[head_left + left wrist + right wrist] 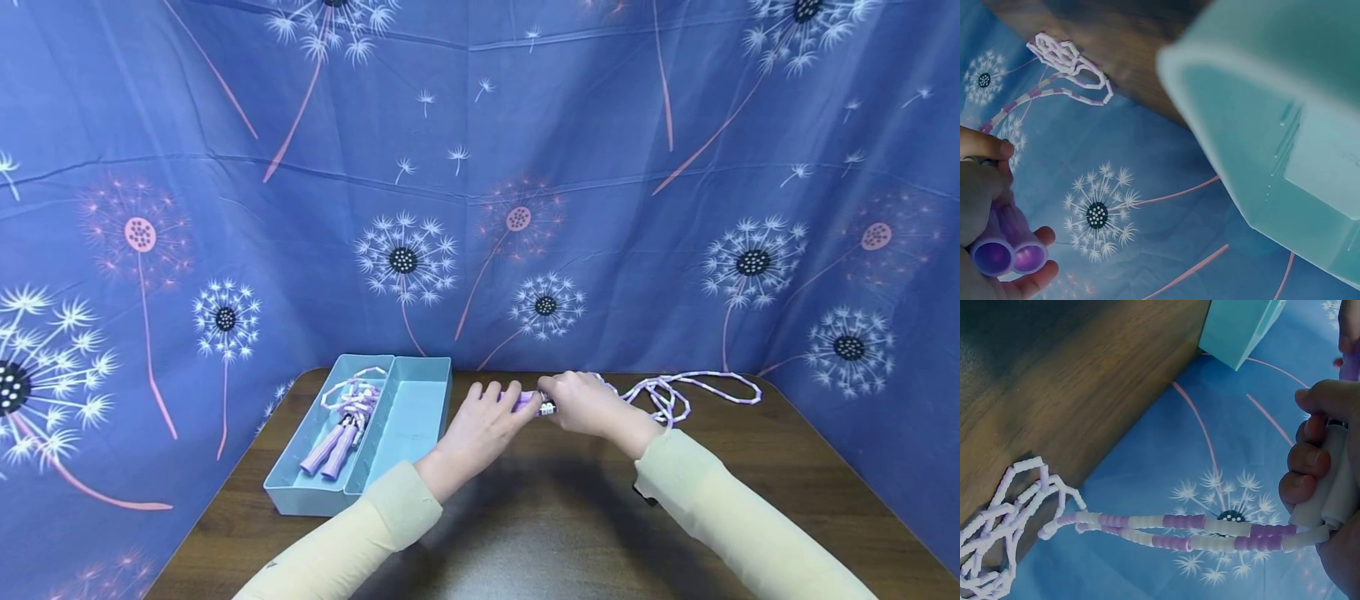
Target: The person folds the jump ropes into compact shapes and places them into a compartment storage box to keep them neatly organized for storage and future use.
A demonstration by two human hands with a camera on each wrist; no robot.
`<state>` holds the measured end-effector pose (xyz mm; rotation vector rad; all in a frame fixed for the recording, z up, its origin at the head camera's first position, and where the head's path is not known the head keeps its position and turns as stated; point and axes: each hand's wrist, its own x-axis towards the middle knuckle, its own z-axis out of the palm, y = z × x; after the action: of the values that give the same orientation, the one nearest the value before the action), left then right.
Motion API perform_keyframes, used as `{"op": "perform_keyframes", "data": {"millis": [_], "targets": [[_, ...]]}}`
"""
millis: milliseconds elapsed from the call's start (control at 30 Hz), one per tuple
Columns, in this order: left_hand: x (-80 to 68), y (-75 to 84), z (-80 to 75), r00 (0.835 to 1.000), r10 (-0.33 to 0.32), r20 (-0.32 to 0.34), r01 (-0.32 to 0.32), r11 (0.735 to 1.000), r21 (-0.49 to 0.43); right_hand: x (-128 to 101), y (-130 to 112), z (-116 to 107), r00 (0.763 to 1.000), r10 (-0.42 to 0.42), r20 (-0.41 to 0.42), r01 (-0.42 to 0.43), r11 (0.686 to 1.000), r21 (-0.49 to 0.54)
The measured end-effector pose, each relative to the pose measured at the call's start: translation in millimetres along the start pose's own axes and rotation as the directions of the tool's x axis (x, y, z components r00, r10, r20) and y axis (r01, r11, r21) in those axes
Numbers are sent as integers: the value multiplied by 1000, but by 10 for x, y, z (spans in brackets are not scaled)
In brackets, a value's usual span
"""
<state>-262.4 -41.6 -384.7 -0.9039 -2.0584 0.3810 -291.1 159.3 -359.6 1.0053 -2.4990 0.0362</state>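
Note:
My left hand (pixel 480 425) grips the two purple handles (pixel 1010 240) of a beaded jump rope, side by side, their hollow ends facing the left wrist camera. Close beside it, my right hand (pixel 585 404) holds the rope's cords just past the handles. Pale white segments (pixel 1322 478) show between its curled fingers and palm. From that hand, two purple-and-white beaded strands (pixel 1179 531) run out to a loose tangle (pixel 671 396) on the table. Both hands are raised over the back of the table.
Left of the hands stand two teal trays side by side. The left tray (pixel 296 479) holds another beaded jump rope (pixel 352 417), bundled, with two lilac handles. The right tray (pixel 412 408) shows a bare floor. A patterned blue cloth (pixel 465 208) hangs behind the wooden table (pixel 540 517).

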Motion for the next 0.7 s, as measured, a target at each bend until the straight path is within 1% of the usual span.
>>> {"op": "perform_keyframes", "data": {"millis": [133,267,333,467,567,700], "targets": [[-10,-11,6,999,12,-41,-11,1000,17,-19,-39,-51,1000,-1,-19,1,1000,-21],[-29,-44,4,995,23,-98,-18,998,52,-50,-60,-88,997,-12,-70,10,1000,-23],[-48,-72,-8,994,25,-106,-19,998,56,-71,-59,-104,995,-3,-98,1,1000,-22],[-81,-128,-48,996,27,-84,-24,999,40,-111,-43,-122,992,10,-123,-15,999,-38],[-84,-152,-92,995,39,-87,-36,999,38,-135,-40,-123,993,-8,-115,1,998,-63],[-56,-151,-152,991,57,-124,-50,997,58,-158,-67,-128,995,-14,-94,7,998,-68]]}}
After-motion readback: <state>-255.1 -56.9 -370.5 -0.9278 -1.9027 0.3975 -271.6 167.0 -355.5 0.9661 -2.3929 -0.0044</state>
